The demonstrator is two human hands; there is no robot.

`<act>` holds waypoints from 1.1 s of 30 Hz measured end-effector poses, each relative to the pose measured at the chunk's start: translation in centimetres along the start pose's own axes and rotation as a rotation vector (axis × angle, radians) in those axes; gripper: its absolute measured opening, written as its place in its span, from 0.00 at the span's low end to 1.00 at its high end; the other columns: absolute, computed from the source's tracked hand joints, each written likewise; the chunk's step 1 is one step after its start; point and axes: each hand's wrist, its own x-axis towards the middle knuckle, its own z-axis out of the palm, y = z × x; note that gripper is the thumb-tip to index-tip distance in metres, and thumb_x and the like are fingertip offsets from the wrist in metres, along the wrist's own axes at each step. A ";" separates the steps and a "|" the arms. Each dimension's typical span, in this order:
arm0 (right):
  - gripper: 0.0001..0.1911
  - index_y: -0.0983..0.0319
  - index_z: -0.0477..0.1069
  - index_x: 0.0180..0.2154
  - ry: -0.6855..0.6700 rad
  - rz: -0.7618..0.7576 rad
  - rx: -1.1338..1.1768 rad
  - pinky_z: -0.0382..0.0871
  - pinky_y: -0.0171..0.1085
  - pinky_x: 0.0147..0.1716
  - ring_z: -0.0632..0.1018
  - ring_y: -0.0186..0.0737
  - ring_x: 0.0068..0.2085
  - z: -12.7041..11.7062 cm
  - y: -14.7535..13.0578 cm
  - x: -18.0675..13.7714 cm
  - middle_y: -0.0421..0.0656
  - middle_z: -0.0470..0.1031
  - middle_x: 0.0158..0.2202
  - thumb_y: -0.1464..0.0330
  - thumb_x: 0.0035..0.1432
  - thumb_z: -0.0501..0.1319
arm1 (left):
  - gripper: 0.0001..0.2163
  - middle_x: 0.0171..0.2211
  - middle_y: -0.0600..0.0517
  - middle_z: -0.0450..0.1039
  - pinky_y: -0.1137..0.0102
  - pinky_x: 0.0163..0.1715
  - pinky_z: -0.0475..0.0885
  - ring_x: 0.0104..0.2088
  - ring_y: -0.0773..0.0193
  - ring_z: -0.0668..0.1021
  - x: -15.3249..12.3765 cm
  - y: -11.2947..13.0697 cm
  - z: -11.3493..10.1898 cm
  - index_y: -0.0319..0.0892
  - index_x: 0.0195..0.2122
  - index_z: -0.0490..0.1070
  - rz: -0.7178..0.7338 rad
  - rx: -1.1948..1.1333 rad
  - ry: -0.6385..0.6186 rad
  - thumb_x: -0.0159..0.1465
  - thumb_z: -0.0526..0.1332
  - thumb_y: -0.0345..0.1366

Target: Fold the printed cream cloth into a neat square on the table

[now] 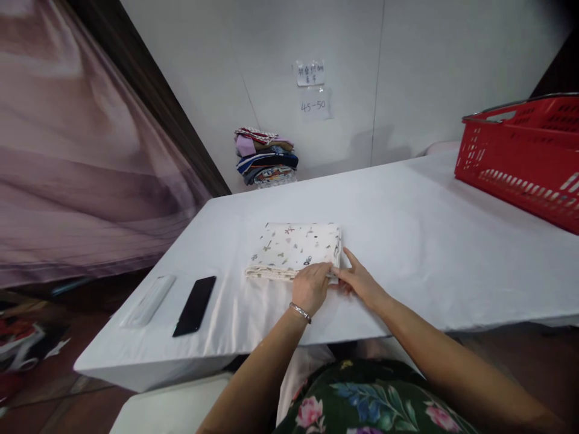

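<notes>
A white cloth (294, 247) with small scattered prints lies folded into a flat, layered rectangle on the table. My left hand (312, 283), with a silver bracelet at the wrist, is closed at the near right corner of the cloth, its fingertips partly hidden. At that same corner my right hand (359, 282) grips the edge with the thumb toward the cloth. Its index finger stretches up along the right side, and the other fingers are partly out of sight below. The two hands nearly touch.
A white-covered table (398, 241) bears a black phone (194, 306) and a white flat packet (149, 300) at left. A red basket (525, 157) stands at right. Behind the far edge is a stack of folded fabrics (266, 158). A pink curtain (90, 150) hangs at left.
</notes>
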 end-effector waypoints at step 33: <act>0.40 0.55 0.50 0.59 0.065 0.112 -0.070 0.57 0.27 0.11 0.73 0.35 0.21 0.2 1.0 1.0 0.41 0.74 0.29 0.65 0.45 0.64 | 0.13 0.45 0.48 0.72 0.59 0.51 0.61 0.50 0.59 0.70 -4.6 -14.0 -6.9 0.44 0.43 0.70 -0.273 0.103 -0.063 0.60 0.58 0.41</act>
